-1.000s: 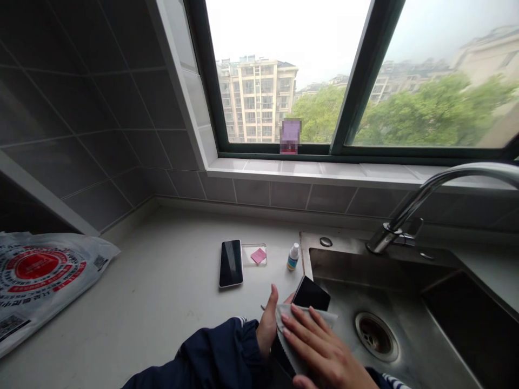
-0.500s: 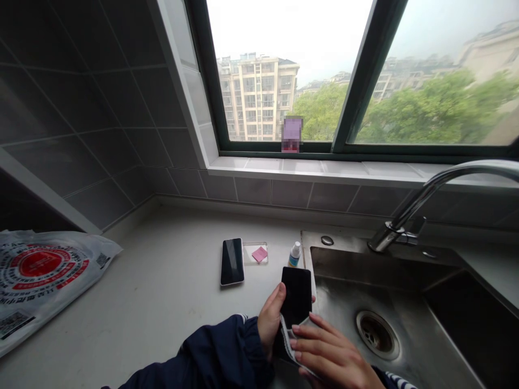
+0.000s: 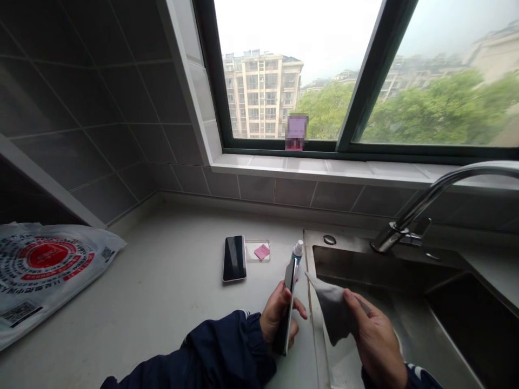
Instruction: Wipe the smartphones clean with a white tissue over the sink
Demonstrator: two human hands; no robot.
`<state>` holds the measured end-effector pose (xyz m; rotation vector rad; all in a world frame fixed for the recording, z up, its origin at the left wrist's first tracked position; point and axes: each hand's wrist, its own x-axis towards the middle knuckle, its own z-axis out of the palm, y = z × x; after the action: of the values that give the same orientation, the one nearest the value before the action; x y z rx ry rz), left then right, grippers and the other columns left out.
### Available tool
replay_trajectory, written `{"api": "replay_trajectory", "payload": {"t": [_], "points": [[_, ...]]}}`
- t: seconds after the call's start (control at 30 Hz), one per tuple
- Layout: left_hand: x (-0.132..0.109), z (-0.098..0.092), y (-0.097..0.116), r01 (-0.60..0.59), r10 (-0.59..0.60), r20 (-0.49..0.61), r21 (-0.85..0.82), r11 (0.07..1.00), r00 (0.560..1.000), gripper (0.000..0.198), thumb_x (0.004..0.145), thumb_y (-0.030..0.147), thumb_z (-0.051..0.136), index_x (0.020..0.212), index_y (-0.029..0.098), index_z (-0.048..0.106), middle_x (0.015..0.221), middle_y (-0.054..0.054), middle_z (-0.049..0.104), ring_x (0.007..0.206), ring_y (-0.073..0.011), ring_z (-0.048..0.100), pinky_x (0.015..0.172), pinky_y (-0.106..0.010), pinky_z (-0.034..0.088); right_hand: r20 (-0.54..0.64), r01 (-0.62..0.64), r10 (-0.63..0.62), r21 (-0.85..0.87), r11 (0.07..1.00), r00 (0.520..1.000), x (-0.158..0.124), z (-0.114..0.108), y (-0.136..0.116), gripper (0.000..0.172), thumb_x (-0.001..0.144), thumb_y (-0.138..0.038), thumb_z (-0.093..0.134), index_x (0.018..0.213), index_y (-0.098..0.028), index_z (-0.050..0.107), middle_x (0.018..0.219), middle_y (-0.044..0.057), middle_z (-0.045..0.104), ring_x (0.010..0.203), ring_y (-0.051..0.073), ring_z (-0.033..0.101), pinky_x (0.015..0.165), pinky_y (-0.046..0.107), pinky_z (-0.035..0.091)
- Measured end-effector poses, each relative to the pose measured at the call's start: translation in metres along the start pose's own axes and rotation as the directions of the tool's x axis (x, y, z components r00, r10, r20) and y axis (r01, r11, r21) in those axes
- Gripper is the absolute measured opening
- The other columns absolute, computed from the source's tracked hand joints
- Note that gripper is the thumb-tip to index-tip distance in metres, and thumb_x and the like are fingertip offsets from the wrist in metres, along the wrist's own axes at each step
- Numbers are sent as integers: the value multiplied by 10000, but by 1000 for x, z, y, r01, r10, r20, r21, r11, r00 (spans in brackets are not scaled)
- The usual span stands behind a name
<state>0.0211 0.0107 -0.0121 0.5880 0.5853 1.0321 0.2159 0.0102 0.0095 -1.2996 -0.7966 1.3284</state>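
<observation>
My left hand (image 3: 279, 313) grips a dark smartphone (image 3: 288, 308), which is turned nearly edge-on above the counter beside the sink. Over the sink's left part, my right hand (image 3: 375, 337) pinches a grey cloth (image 3: 334, 308) that hangs from the fingers, apart from the phone. Behind the phone stands a small white-capped bottle (image 3: 299, 248), its lower part hidden. A second smartphone (image 3: 234, 258) lies face up on the counter, next to a clear phone case (image 3: 253, 244) with a pink square of paper or cloth (image 3: 261, 252) on it.
The steel sink (image 3: 373, 259) with its chrome faucet (image 3: 409, 216) takes up the right side. A printed plastic bag (image 3: 81, 281) rests on the counter (image 3: 170, 281) at the left. A window (image 3: 284, 81) with a tiled sill (image 3: 324, 167) is behind.
The cloth has come off the phone's screen and moved right with my right hand. My left hand has rotated the phone from facing me to edge-on.
</observation>
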Motion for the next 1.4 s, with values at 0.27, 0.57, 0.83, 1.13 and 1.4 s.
{"api": "replay_trajectory", "payload": {"t": [0.27, 0.57, 0.83, 1.13, 1.4], "points": [[-7, 6, 4, 35, -34, 8, -95, 995, 999, 604, 775, 684, 574, 1092, 170, 542, 893, -49, 672, 371, -18, 446, 364, -188, 264, 65, -250, 241, 235, 939, 968, 3, 4, -5, 386, 758, -410, 774, 1026, -137, 720, 1079, 97, 736, 939, 242, 715, 811, 310, 598], [-6, -10, 6, 233, -185, 238, -192, 953, 953, 750, 711, 779, 539, 1289, 309, 454, 930, 7, 643, 312, -10, 356, 345, -181, 193, 121, -243, 225, 162, 957, 967, 6, 2, 1, 369, 713, -349, 802, 1033, -183, 723, 1074, 77, 740, 941, 283, 721, 794, 368, 613], [4, -18, 0, 440, -339, 342, -282, 853, 877, 721, 751, 744, 432, 1237, 222, 536, 1021, -125, 670, 541, -170, 546, 524, -355, 422, 186, -172, 151, 101, 980, 971, 1, 5, 2, 355, 784, -427, 728, 1055, -197, 730, 1088, 97, 736, 967, 313, 711, 786, 412, 604], [8, -9, -11, 430, -382, 202, -336, 838, 902, 1007, 673, 911, 296, 1316, 156, 469, 974, -156, 668, 805, -301, 668, 792, -535, 436, 93, -105, 93, 143, 984, 991, 3, 3, 7, 401, 692, -387, 818, 1030, -184, 748, 1044, 95, 748, 886, 281, 725, 741, 347, 614], [3, -4, -3, 450, -341, 337, -335, 828, 878, 1108, 639, 948, 194, 1344, 139, 471, 1076, -194, 660, 850, -375, 676, 769, -536, 444, 98, 16, -11, -49, 999, 995, 7, -5, 20, 411, 773, -438, 755, 1101, -192, 733, 1132, 78, 722, 1025, 274, 695, 879, 296, 572]]}}
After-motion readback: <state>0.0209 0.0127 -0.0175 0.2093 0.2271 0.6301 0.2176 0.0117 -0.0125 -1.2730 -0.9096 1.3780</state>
